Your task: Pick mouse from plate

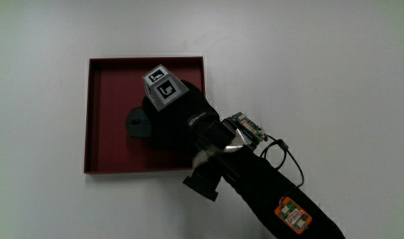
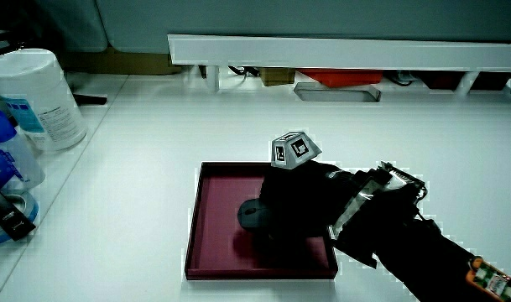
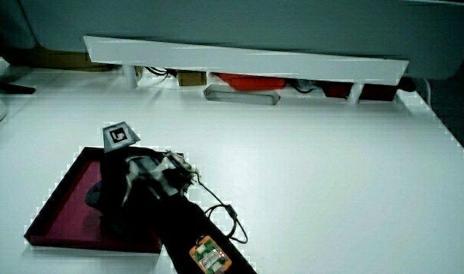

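A dark red square plate [image 1: 99, 99] lies on the white table and shows in both side views [image 2: 215, 210] [image 3: 64, 199]. A black mouse [image 1: 138, 123] rests in it, mostly covered; only one end pokes out from under the fingers [image 2: 252, 214] [image 3: 94, 198]. The gloved hand [image 1: 172, 123] lies over the mouse with its fingers curled down around it [image 2: 301, 205] [image 3: 132, 190]. The patterned cube [image 1: 162, 86] sits on the hand's back. The forearm crosses the plate's edge nearest the person.
An orange device [image 1: 293, 216] and a looped cable [image 1: 288, 156] ride on the forearm. In a side view a white canister [image 2: 39, 96] and a blue bottle [image 2: 7, 159] stand at the table's edge. The low partition [image 2: 339, 50] closes the table.
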`<action>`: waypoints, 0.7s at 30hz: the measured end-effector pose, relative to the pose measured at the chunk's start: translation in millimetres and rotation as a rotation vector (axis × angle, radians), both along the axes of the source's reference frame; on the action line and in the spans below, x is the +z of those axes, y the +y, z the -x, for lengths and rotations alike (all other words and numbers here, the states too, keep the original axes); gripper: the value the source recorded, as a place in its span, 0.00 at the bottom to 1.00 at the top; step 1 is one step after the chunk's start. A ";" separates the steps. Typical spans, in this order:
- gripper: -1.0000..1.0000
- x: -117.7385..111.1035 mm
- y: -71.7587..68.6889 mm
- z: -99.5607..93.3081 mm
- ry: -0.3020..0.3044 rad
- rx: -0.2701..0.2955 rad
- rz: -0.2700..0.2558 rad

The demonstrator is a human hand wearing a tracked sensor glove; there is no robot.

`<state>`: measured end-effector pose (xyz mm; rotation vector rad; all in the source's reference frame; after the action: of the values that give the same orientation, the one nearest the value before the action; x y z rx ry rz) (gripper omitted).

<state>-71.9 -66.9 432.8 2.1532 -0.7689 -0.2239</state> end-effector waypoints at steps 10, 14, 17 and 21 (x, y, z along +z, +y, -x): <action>1.00 -50.4 -1.2 -19.5 -0.069 0.011 -0.013; 1.00 -65.0 -1.9 -29.7 -0.060 0.022 -0.037; 1.00 -62.5 -4.8 -39.0 -0.026 0.030 0.021; 1.00 -67.8 -9.4 -56.6 -0.027 0.050 0.071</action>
<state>-15.2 -76.3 365.0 2.1097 -0.7266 -0.1399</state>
